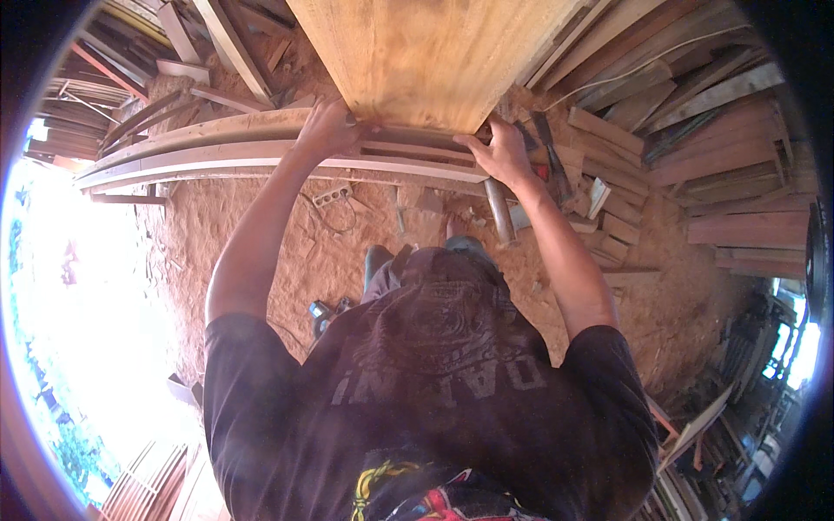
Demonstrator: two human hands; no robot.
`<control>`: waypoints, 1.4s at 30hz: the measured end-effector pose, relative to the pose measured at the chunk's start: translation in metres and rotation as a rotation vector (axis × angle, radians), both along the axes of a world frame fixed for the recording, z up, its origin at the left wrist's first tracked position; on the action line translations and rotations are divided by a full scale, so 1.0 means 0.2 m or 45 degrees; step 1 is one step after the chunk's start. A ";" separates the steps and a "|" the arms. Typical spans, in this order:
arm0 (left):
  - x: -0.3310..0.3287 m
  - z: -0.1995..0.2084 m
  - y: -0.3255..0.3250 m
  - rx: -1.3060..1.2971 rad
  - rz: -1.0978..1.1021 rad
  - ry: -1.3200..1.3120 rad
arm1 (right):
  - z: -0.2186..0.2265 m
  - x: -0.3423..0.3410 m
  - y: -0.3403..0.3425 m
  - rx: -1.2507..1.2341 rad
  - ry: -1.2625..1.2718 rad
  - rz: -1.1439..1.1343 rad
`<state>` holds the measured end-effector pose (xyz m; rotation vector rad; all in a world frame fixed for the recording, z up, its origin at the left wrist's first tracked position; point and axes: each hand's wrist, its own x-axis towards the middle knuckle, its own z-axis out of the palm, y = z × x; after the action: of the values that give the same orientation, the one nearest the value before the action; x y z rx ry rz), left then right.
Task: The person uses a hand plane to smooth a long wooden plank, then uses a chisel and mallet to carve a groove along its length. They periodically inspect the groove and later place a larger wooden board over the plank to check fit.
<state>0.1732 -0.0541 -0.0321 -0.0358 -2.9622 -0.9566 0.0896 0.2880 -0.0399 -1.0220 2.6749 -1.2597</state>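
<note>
A wide, light yellow-brown wooden board [426,61] extends away from me at the top of the head view. My left hand [330,128] is closed round its near left corner. At the near right corner, my right hand [502,153] grips the edge, thumb on the near side. The undersides of both hands' grips are hidden. Just below the board's near end, long timber beams [217,156] run from the left to the middle, close beneath my hands. A metal pipe-like leg [500,208] stands under the beams' right end.
Sawdust covers the floor [234,226]. A power strip [332,196] lies there with a cord, and a power tool [321,314] sits by my feet. Short wood offcuts [612,174] and stacked planks [730,148] crowd the right. More timber [230,48] leans at the far left.
</note>
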 end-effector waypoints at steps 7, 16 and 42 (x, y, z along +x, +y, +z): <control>0.02 -0.02 0.03 -0.086 0.034 0.119 | -0.04 0.00 0.00 0.104 -0.142 -0.103; 0.02 0.00 0.05 0.136 0.156 0.016 | -0.10 -0.01 -0.01 -0.032 -0.113 -0.101; 0.10 -0.01 0.06 0.107 0.287 -0.100 | -0.07 0.08 -0.03 -0.327 -0.362 -0.226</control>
<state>0.1942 -0.0426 -0.0335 0.3373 -2.9085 -1.0717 0.1057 0.2828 -0.0532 -0.5731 2.4746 -1.6730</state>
